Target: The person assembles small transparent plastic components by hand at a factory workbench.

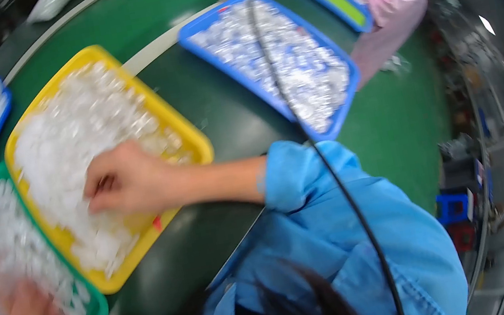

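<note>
While the blurred left grip looks spread, the right grip half-curls over white pieces, its hold unclear.

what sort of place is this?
Likely a factory workshop: a yellow plastic tray heaped with small translucent pieces, a blue plastic tray full of clear pieces, and a co-worker in pink beyond it.

A bare lane of green counter runs between the yellow rectangular plastic tray on the left and the large blue rectangular plastic tray at far right. The right hand blocks the yellow tray's middle, its forearm barring the lane's near end. A thin black cable crosses the scene (depth unclear).
</note>
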The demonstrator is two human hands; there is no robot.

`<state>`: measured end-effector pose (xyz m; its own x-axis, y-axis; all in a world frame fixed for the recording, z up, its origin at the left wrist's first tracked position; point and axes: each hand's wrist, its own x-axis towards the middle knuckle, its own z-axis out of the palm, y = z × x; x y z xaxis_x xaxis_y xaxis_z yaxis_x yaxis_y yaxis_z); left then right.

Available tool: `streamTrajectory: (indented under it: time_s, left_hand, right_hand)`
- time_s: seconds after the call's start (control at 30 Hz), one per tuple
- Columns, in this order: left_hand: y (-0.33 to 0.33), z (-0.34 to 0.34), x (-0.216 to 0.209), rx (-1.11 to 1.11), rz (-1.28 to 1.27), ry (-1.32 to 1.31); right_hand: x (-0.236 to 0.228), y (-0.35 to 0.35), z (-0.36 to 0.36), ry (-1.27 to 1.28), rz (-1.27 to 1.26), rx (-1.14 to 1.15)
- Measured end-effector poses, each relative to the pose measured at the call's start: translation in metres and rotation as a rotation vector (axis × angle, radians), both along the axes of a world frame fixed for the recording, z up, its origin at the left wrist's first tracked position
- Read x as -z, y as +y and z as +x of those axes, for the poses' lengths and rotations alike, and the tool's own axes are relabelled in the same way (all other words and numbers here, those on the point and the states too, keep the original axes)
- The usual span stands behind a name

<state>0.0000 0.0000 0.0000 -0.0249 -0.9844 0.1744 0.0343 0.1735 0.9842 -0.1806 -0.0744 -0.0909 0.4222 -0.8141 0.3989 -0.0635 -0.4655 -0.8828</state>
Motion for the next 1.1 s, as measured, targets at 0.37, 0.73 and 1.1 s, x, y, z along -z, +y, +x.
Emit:
streamTrajectory:
  time_s: [0.37,0.73,1.1]
  left_hand:
    - [-0.027,-0.038,0.083,-0.088,0.120,0.172]
    - [-0.023,-0.039,0.094,-0.148,-0.174,-0.051]
    - [-0.013,-0.037,0.087,-0.170,-0.290,-0.283]
  right_hand:
    - [-0.016,0.000,-0.018,-0.197,0.449,-0.095]
    - [-0.008,0.006,-0.016,-0.216,0.476,-0.123]
    - [-0.006,0.009,-0.015,-0.129,0.302,-0.045]
